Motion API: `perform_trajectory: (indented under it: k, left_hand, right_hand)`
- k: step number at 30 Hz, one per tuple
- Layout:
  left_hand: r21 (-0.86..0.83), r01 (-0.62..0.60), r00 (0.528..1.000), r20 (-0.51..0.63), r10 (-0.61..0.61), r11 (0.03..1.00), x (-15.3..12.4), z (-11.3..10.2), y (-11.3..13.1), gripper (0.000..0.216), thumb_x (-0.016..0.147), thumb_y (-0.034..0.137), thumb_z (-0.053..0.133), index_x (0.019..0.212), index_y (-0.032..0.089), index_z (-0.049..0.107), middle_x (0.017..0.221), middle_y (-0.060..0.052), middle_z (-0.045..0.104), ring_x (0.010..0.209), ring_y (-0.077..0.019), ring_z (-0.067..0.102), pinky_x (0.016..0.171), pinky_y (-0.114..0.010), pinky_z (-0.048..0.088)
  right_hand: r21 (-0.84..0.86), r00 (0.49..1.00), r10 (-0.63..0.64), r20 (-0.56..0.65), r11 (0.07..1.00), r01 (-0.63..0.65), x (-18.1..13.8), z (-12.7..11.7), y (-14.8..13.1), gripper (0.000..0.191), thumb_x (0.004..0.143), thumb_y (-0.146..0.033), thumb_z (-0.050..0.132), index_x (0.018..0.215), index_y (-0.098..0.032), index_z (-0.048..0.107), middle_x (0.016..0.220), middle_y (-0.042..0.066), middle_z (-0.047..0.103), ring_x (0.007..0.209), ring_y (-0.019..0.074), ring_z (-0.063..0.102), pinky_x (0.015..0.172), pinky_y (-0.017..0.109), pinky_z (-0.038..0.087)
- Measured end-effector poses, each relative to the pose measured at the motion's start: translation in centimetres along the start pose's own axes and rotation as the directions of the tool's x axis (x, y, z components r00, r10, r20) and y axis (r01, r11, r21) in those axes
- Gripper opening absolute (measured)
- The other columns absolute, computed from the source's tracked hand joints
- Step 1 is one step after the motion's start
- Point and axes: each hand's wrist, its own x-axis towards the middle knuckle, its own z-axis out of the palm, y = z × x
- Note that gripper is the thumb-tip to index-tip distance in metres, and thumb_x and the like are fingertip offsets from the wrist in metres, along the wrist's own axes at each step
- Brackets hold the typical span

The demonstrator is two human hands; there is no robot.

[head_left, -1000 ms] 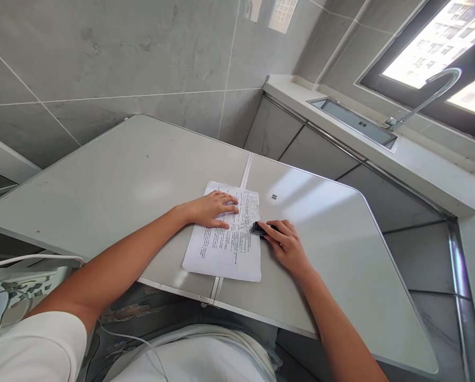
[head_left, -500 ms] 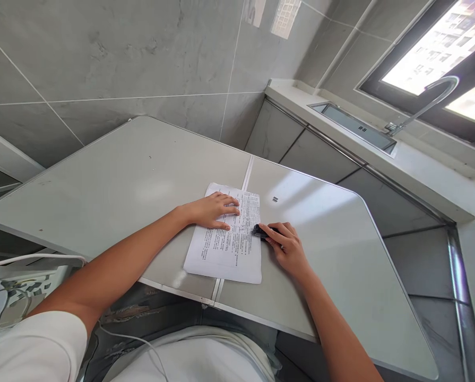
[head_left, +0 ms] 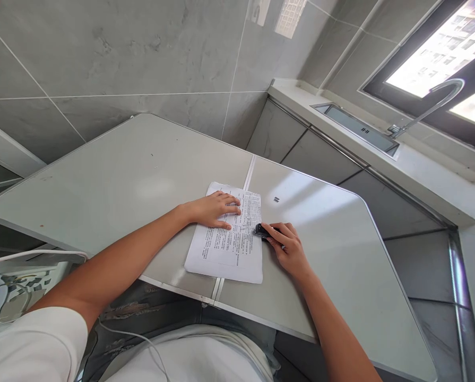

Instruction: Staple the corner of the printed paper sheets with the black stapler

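Observation:
Printed sheets of paper [head_left: 225, 260] lie on the folding table [head_left: 320, 265], across its middle seam. My left hand [head_left: 215, 208] rests flat on the upper left of the sheets, fingers spread. At the right edge of the paper, my right hand [head_left: 287, 244] is closed around a small black stapler [head_left: 261, 231]. The stapler's front end overlaps the paper's edge; its rear part is hidden under my fingers. Just beyond that hand, a couple of small dark staple strips [head_left: 276, 199] lie on the tabletop.
A counter with a sink [head_left: 356, 127] and a curved faucet [head_left: 428, 106] runs along the right, below a window. Grey tiled wall [head_left: 121, 48] stands behind the table. At lower left, a white rack [head_left: 42, 286] holds cables and papers.
The view has shifted very slightly. Both hands, the paper and the stapler keep their places, with no clear movement between them.

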Motion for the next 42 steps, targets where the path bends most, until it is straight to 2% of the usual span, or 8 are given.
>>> perform_trajectory:
  k: [9,21,27,30,35,38,40,42]
  left_hand:
    - [0.002,-0.004,1.000,-0.001,0.004,1.000,0.0,0.0,-0.1,0.054,0.095,0.059,0.062,0.141,0.029,0.062,0.156,-0.011,0.052,0.143,-0.0334,0.046,0.122,-0.050,0.025]
    - [-0.014,0.004,1.000,0.013,-0.004,1.000,0.0,-0.1,0.0,0.054,0.095,0.059,0.061,0.141,0.031,0.062,0.157,-0.010,0.051,0.144,-0.0335,0.045,0.122,-0.050,0.024]
    - [-0.031,0.004,1.000,0.006,-0.004,1.000,0.0,0.0,-0.2,0.053,0.094,0.057,0.064,0.140,0.031,0.063,0.156,-0.010,0.052,0.144,-0.0339,0.045,0.122,-0.050,0.023]
    - [-0.027,0.003,1.000,0.006,-0.003,1.000,0.0,-0.2,-0.2,0.053,0.094,0.057,0.065,0.139,0.031,0.064,0.156,-0.011,0.052,0.144,-0.0343,0.046,0.122,-0.050,0.025]
    - [-0.022,0.000,1.000,0.005,0.000,1.000,-0.1,-0.3,0.0,0.052,0.095,0.056,0.063,0.140,0.030,0.063,0.156,-0.011,0.052,0.144,-0.0340,0.046,0.122,-0.051,0.025]
    - [-0.018,0.000,1.000,0.012,0.000,1.000,-0.1,-0.3,-0.1,0.052,0.096,0.057,0.063,0.141,0.030,0.062,0.156,-0.011,0.051,0.144,-0.0334,0.046,0.122,-0.050,0.025]
    - [-0.016,0.000,1.000,0.020,0.001,1.000,-0.1,-0.4,-0.2,0.053,0.096,0.057,0.062,0.141,0.030,0.062,0.157,-0.012,0.051,0.144,-0.0329,0.046,0.121,-0.050,0.025]
    - [-0.013,0.000,1.000,0.029,0.000,1.000,-0.1,-0.4,-0.2,0.053,0.096,0.058,0.061,0.141,0.030,0.062,0.157,-0.012,0.051,0.145,-0.0327,0.045,0.121,-0.050,0.025]
  right_hand:
    - [-0.067,1.000,0.012,0.023,0.998,-0.010,0.1,-0.2,-0.4,0.050,0.103,-0.019,0.049,0.146,-0.042,0.060,0.118,0.005,0.070,0.101,0.0262,0.059,0.092,0.049,0.050]
    - [-0.179,0.992,0.129,0.010,0.976,-0.125,0.3,0.3,-2.4,0.054,0.098,-0.010,0.048,0.136,-0.043,0.069,0.109,0.006,0.069,0.101,0.0273,0.057,0.088,0.048,0.046]
    - [-0.243,0.996,0.083,0.038,0.967,-0.071,0.6,0.6,-2.6,0.062,0.094,-0.004,0.049,0.137,-0.044,0.068,0.108,0.007,0.069,0.101,0.0268,0.057,0.089,0.048,0.043]
    - [-0.282,0.998,0.063,0.002,0.958,-0.060,0.4,1.0,-2.7,0.064,0.092,0.000,0.046,0.136,-0.041,0.069,0.109,0.008,0.068,0.104,0.0272,0.058,0.094,0.050,0.041]
    - [-0.120,0.995,0.094,-0.045,0.988,-0.099,-0.3,0.8,-2.3,0.051,0.102,-0.016,0.046,0.145,-0.039,0.061,0.118,0.007,0.067,0.105,0.0259,0.061,0.094,0.046,0.048]
    - [-0.029,0.982,0.177,-0.060,0.983,-0.179,-0.3,0.1,-1.7,0.045,0.101,-0.026,0.050,0.146,-0.032,0.058,0.119,0.009,0.069,0.105,0.0272,0.063,0.091,0.045,0.052]
    - [0.006,0.957,0.282,-0.073,0.959,-0.282,-0.2,-0.1,-1.1,0.035,0.097,-0.033,0.057,0.130,-0.027,0.066,0.107,0.008,0.072,0.094,0.0275,0.066,0.081,0.042,0.053]
    - [-0.001,0.910,0.397,-0.118,0.916,-0.400,-0.2,-0.1,-0.5,0.024,0.093,-0.040,0.062,0.108,-0.024,0.070,0.090,0.007,0.073,0.080,0.0267,0.065,0.071,0.039,0.051]
